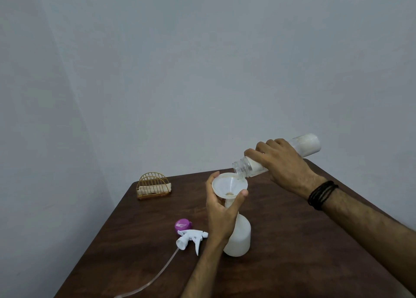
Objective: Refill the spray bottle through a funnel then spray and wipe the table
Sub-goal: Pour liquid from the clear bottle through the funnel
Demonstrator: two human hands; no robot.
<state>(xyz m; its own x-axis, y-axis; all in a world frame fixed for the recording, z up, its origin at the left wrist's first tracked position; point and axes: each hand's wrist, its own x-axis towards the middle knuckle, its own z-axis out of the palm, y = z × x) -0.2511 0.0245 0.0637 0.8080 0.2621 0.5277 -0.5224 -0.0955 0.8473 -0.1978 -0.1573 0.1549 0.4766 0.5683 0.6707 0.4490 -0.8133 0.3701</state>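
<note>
Dark brown wooden table (292,230), visible grain, pushed into the corner of a room with plain pale grey-blue walls (157,72). At the table's far left edge stands a gold wire holder (153,185) with a folded pale cloth (155,188) inside it.

Spray bottle (238,237): white, translucent, rounded shoulders, standing upright near the table's middle, its neck open. A white funnel (229,185) sits in the neck, with a small tan patch at the bottom of its cone. Left hand (221,214) wraps the funnel from below, thumb and fingers curled round the rim and stem.

Right hand (281,162) grips a clear refill bottle (308,144), tilted mouth-down, its open threaded neck just over the funnel's far rim. Whitish contents inside. Fingers curled over the bottle's middle. Dark corded bracelet (323,195) on the right wrist.

Left of the spray bottle, lying on the table: the white trigger sprayer head (191,238) with its clear dip tube (153,275) trailing toward the near edge, and a purple cap (182,225) touching or just behind it.

No label or writing readable on either bottle.
</note>
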